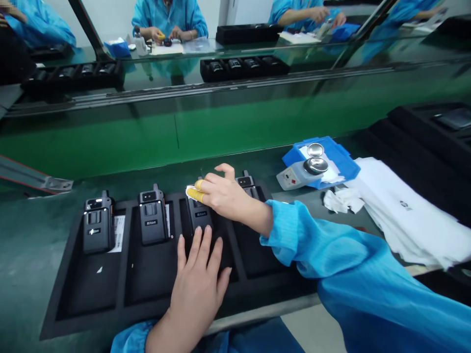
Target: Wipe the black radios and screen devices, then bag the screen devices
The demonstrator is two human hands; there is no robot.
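A black foam tray [121, 289] lies in front of me with several black two-way radios in its compartments. My right hand [226, 196], with yellow finger cots on two fingers, presses a small white wipe [190, 191] against the top of the third radio [200, 214]. At that radio's lower end rest the fingertips of my left hand [200, 274], spread and holding nothing. Farther left are a second radio [152, 218] and another radio [98, 228], lying face down or up I cannot tell. My right forearm partly hides the rightmost radio [246, 182].
Right of the tray, a dispenser bottle [294, 175] with a metal top leans on a blue bin [342, 159]. Beside them lie a crumpled wipe [343, 200] and a white stack of sheets [412, 211]. Black trays [405, 142] stand far right. Across the green divider [147, 132], co-workers' hands are busy.
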